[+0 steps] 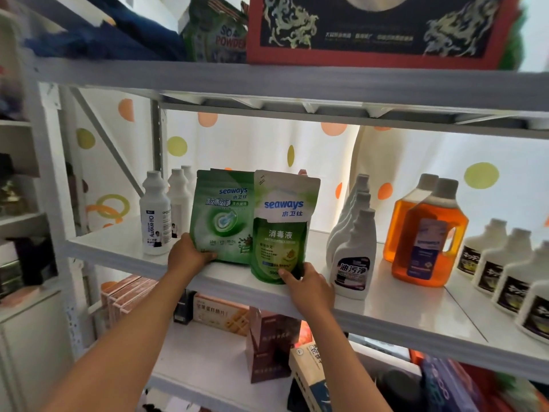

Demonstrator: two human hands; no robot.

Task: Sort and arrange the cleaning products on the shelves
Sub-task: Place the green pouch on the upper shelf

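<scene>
The green pouch (221, 215) stands upright on the middle shelf (386, 310), my left hand (187, 257) closed on its lower left corner. Touching it on the right, and overlapping its edge, the white-topped pouch (282, 224) stands in my right hand's (309, 288) grip at its bottom right corner. White bottles (156, 212) stand just left; spray bottles (353, 251) and orange jugs (427, 230) stand to the right.

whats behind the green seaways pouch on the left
At least one more pouch of the same kind stands behind the green seaways pouch; only its top edge shows. The polka-dot curtain hangs further back. The shelf floor directly behind is covered.
</scene>
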